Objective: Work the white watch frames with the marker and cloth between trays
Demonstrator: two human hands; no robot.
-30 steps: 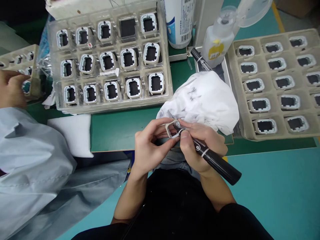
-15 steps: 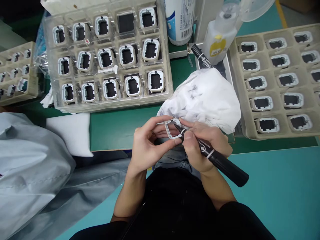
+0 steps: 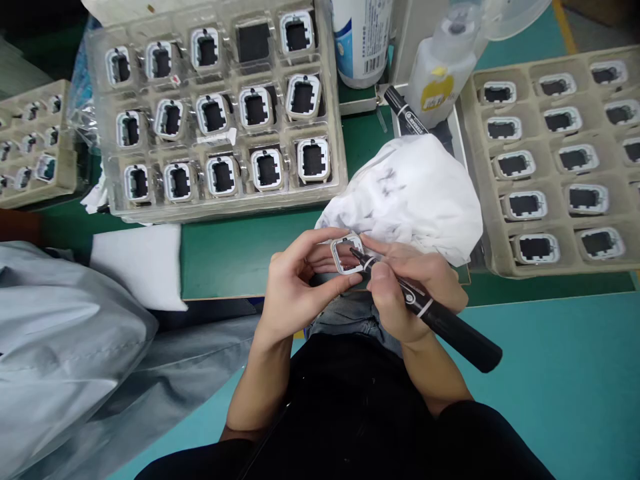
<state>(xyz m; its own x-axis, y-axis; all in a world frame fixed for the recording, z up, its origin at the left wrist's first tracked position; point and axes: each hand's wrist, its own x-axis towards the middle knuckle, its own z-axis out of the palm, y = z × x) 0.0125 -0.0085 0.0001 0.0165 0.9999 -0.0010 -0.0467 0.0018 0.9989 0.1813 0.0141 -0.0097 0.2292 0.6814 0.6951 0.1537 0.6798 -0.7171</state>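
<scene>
My left hand [image 3: 300, 283] grips a small rounded-square frame [image 3: 338, 259], pale at the rim, between thumb and fingers. Closed round a black marker pen [image 3: 450, 329] is my right hand [image 3: 407, 287], with the tip pointing up and left at the frame's right inner edge. Whether the tip touches the frame I cannot tell. The right fingertips lie close to the frame's upper right corner. Just beyond both hands is a bunched white cloth [image 3: 415, 193] with dark smudges.
A tray [image 3: 225, 203] of similar frames lies at the back left, another tray [image 3: 493, 257] at the right. Bottles [image 3: 363, 43] and a second marker [image 3: 404, 110] stand or lie behind the cloth. A white pad [image 3: 140, 263] and a co-worker's grey sleeve [image 3: 60, 333] are at left.
The frame and marker stay in nearly the same place in my hands, with only a slight shift of the marker. The co-worker's grey sleeve at left has moved a little.
</scene>
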